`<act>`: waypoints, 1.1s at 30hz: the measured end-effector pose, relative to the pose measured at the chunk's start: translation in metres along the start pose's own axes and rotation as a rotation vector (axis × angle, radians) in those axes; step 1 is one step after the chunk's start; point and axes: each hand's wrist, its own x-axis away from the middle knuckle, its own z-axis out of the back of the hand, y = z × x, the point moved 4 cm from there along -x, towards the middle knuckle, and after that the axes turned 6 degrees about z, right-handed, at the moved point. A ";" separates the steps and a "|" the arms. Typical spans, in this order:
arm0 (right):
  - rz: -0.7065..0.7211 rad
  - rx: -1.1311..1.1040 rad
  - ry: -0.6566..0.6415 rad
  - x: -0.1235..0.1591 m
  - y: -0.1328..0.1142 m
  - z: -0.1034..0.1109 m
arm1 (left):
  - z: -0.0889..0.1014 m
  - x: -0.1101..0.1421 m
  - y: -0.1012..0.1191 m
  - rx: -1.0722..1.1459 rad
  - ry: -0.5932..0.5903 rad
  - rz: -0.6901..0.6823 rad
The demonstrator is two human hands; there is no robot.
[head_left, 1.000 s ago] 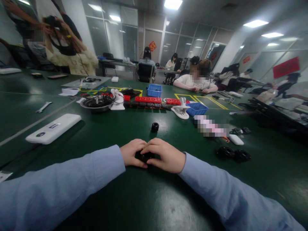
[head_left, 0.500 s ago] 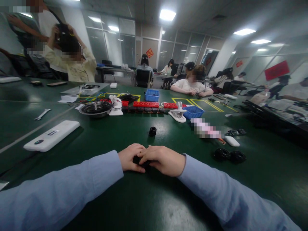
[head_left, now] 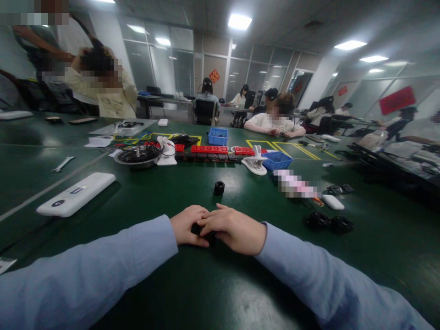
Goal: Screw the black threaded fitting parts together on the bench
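Over the green table, my left hand [head_left: 189, 225] and my right hand [head_left: 237, 229] meet around a small black object [head_left: 196, 228]. Most of it is hidden by my fingers, so its kind does not show. My left fingers and thumb curl around its left side. From the right, my right hand closes over its top, one finger lifted forward. Just beyond them stands a small black round part [head_left: 219, 187] with a hole in its face. Off to the right, a black ring-shaped part [head_left: 318, 220] lies beside a similar black part [head_left: 341, 223].
A long white device [head_left: 76, 195] with a cable lies left, near a wrench [head_left: 63, 164]. Farther back are a metal bowl [head_left: 137, 163], red blocks in a row [head_left: 209, 149], a white clip [head_left: 255, 162] and a blue bin [head_left: 277, 161]. People sit across the table.
My right hand's fingers have shifted slightly over the black object, and one finger now sticks up more. The left hand keeps its grip. The parts on the table stay put.
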 end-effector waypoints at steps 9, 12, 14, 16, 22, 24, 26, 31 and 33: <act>-0.026 -0.095 0.052 0.000 0.002 0.003 | -0.003 0.001 -0.002 -0.003 0.009 -0.008; 0.007 -0.135 0.128 0.000 -0.001 0.005 | 0.004 0.003 0.005 0.029 0.002 0.010; -0.005 -0.116 0.203 -0.001 -0.003 0.005 | 0.008 0.004 0.010 0.046 -0.019 0.033; -0.085 -0.035 0.265 -0.002 -0.003 0.004 | 0.010 0.004 0.013 0.050 -0.041 0.041; -0.311 0.212 0.294 -0.003 -0.001 -0.006 | 0.011 0.003 0.014 0.046 -0.025 0.002; -0.320 0.258 0.292 -0.004 -0.002 -0.009 | 0.009 0.003 0.013 0.042 -0.018 -0.012; -0.322 0.292 0.291 -0.005 -0.002 -0.012 | 0.006 0.002 0.010 0.041 -0.002 -0.019; -0.300 0.343 0.294 -0.005 -0.002 -0.018 | -0.003 0.001 0.000 0.035 0.077 -0.002; -0.287 0.339 0.276 -0.006 -0.003 -0.018 | -0.004 0.002 0.000 0.037 0.076 -0.001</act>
